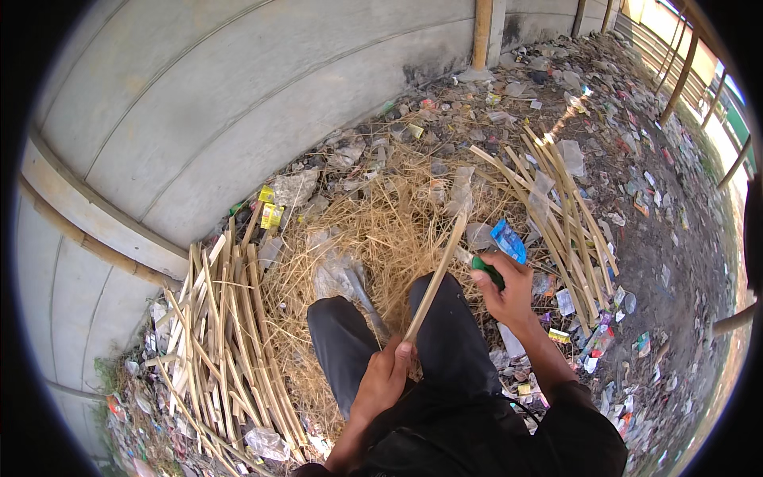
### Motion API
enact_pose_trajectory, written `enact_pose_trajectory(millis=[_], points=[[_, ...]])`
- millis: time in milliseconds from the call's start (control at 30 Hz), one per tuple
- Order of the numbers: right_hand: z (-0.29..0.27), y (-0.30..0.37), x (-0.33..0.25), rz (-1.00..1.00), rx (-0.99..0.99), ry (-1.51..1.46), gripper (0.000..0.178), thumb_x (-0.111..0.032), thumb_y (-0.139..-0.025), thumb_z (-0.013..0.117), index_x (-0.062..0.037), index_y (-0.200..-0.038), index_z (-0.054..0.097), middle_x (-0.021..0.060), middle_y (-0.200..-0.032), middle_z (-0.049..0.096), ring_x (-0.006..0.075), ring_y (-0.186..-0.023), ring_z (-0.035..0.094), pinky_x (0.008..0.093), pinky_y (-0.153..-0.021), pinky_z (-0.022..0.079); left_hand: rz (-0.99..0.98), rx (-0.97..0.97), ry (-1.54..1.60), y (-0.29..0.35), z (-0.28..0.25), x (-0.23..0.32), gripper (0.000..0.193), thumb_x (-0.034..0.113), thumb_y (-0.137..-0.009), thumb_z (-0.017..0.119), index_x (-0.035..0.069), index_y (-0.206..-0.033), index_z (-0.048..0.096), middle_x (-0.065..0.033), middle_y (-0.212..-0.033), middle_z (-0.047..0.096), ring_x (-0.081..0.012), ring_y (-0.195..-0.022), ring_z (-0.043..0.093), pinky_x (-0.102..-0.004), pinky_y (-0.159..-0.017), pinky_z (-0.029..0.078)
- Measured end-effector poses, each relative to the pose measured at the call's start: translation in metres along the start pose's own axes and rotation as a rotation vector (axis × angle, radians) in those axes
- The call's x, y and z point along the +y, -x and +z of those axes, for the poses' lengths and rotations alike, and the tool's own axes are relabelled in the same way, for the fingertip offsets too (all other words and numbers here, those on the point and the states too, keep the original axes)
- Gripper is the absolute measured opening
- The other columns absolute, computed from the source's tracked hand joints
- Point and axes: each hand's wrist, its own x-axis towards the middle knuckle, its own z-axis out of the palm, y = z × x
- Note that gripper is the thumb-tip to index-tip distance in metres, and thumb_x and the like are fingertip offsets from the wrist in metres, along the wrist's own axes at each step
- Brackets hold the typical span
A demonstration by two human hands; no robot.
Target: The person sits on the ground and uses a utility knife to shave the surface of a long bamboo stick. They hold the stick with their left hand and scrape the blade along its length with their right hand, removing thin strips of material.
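Observation:
My left hand [383, 378] is closed around the lower end of a pale bamboo strip [435, 288], which slants up and away over my right knee. My right hand [511, 292] grips the green handle of a knife [490, 273]. Its short light blade points left towards the strip's upper part; whether it touches the strip I cannot tell. Thin straw-coloured shavings [381, 211] lie heaped in front of my knees. Between my knees is a long grey object [362, 296], its kind unclear.
A pile of split bamboo strips [226, 342] lies at the left, another bundle of strips [568, 230] at the right. Plastic litter and a blue wrapper [509, 241] cover the ground. A grey panel wall [238, 103] runs along the left and back; wooden posts [682, 75] stand far right.

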Motion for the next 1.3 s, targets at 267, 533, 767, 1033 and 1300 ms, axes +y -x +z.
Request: enact_pose_trajectory(millis=[267, 533, 767, 1033, 1300], points=[[0.032, 0.051, -0.020, -0.046, -0.261, -0.087, 0.040, -0.031, -0.097, 0.086, -0.0044, -0.119, 0.067, 0.0114, -0.100, 0.081, 0.0306, -0.081, 0.081, 0.0392, -0.066, 0.063, 0.034, 0.040, -0.003, -0.018, 0.002, 0.003, 0.042, 0.038, -0.119, 0.048, -0.002, -0.115, 0.060, -0.0255, -0.078, 0.066, -0.0490, -0.078, 0.068, -0.0530, -0.070, 0.050], [0.034, 0.043, -0.037, -0.149, -0.272, -0.060, 0.034, -0.030, -0.093, 0.089, -0.0053, -0.103, 0.069, 0.0092, -0.095, 0.082, 0.0303, -0.075, 0.080, 0.0387, -0.062, 0.062, 0.133, 0.138, -0.261, -0.022, 0.010, 0.003, 0.051, 0.045, -0.116, 0.053, -0.004, -0.129, 0.051, -0.0298, -0.081, 0.070, -0.0558, -0.081, 0.069, -0.0634, -0.068, 0.051], [0.034, 0.041, -0.037, -0.133, -0.261, -0.055, 0.033, -0.030, -0.092, 0.089, -0.0063, -0.100, 0.069, 0.0080, -0.095, 0.082, 0.0285, -0.073, 0.079, 0.0375, -0.060, 0.062, 0.130, 0.219, -0.326, -0.022, 0.014, 0.006, 0.051, 0.047, -0.114, 0.057, -0.002, -0.126, 0.051, -0.0296, -0.080, 0.070, -0.0550, -0.078, 0.070, -0.0628, -0.066, 0.052], [0.027, 0.030, -0.025, -0.105, -0.188, -0.003, 0.034, -0.028, -0.086, 0.095, -0.0043, -0.097, 0.072, 0.0088, -0.086, 0.079, 0.0251, -0.067, 0.077, 0.0341, -0.058, 0.058, 0.110, 0.214, -0.396, -0.017, 0.012, 0.002, 0.050, 0.046, -0.112, 0.061, -0.001, -0.126, 0.052, -0.0308, -0.080, 0.070, -0.0556, -0.080, 0.070, -0.0630, -0.066, 0.053], [0.029, 0.023, -0.002, -0.073, -0.024, 0.036, 0.031, -0.029, -0.091, 0.091, -0.0059, -0.100, 0.072, 0.0082, -0.088, 0.080, 0.0267, -0.069, 0.078, 0.0362, -0.061, 0.060, 0.055, 0.185, -0.443, -0.011, 0.007, -0.005, 0.049, 0.045, -0.113, 0.059, -0.002, -0.123, 0.052, -0.0308, -0.080, 0.070, -0.0560, -0.080, 0.070, -0.0634, -0.066, 0.053]])
